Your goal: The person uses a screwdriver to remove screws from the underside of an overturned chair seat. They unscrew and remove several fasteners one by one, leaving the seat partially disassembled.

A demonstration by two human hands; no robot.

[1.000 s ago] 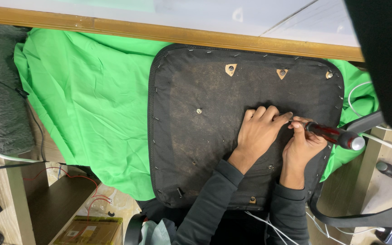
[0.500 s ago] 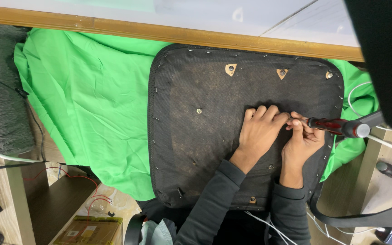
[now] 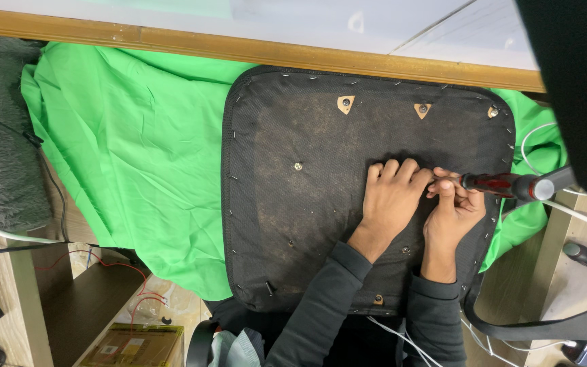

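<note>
Our right hand (image 3: 451, 207) grips the red screwdriver (image 3: 504, 183), shaft lying level, tip leftward beside our left hand (image 3: 392, 197) pressed flat on the seat underside (image 3: 293, 204).

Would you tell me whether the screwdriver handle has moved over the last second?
Yes. The screwdriver in the right hand has swung its butt end upward, away from the person, toward the top edge of the seat base, which stayed put.
</note>
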